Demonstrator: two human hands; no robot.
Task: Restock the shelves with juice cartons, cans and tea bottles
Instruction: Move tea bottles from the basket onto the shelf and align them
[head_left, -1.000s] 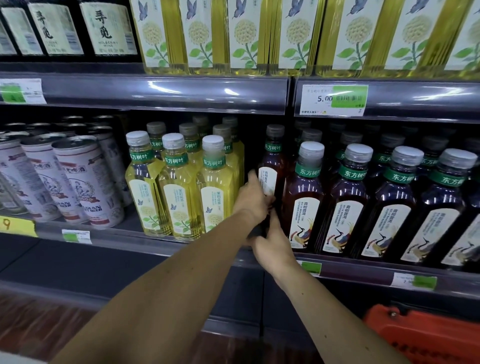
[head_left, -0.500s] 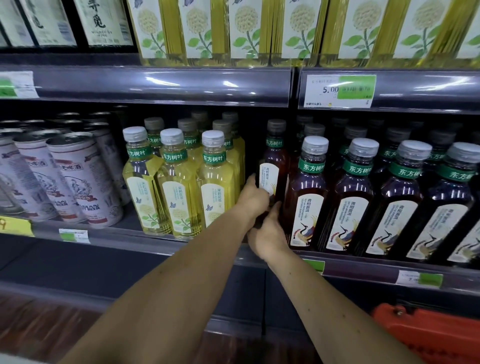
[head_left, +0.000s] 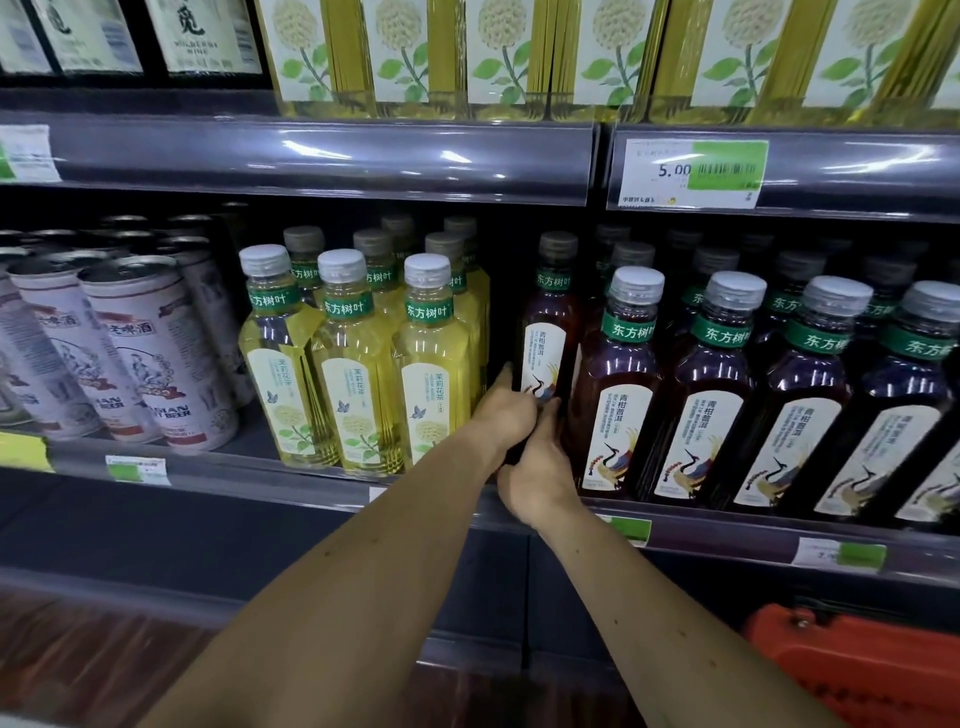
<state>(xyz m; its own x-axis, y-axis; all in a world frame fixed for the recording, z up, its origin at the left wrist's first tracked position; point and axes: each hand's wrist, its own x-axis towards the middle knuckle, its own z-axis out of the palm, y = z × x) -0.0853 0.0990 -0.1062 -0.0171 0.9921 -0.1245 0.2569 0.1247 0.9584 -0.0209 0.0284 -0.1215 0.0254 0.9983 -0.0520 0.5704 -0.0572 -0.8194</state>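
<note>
A dark red tea bottle (head_left: 549, 332) with a white crane label and green neck band stands at the left end of the dark tea row, set back from the front bottles. My left hand (head_left: 506, 415) grips its lower left side. My right hand (head_left: 540, 467) holds its base from the front right. Both hands hide the bottle's bottom. Yellow tea bottles (head_left: 353, 364) stand in rows just to its left. More dark tea bottles (head_left: 701, 389) fill the shelf to its right.
White beer cans (head_left: 140, 353) stand at the shelf's left. The upper shelf carries tall yellow tea bottles (head_left: 467, 52) and a 5.00 price tag (head_left: 685, 174). A red basket (head_left: 857, 670) sits low at the right. The shelf rail (head_left: 260, 475) runs below the bottles.
Both hands have pushed the dark bottle a little deeper onto the shelf. The view has tilted slightly down and closer.
</note>
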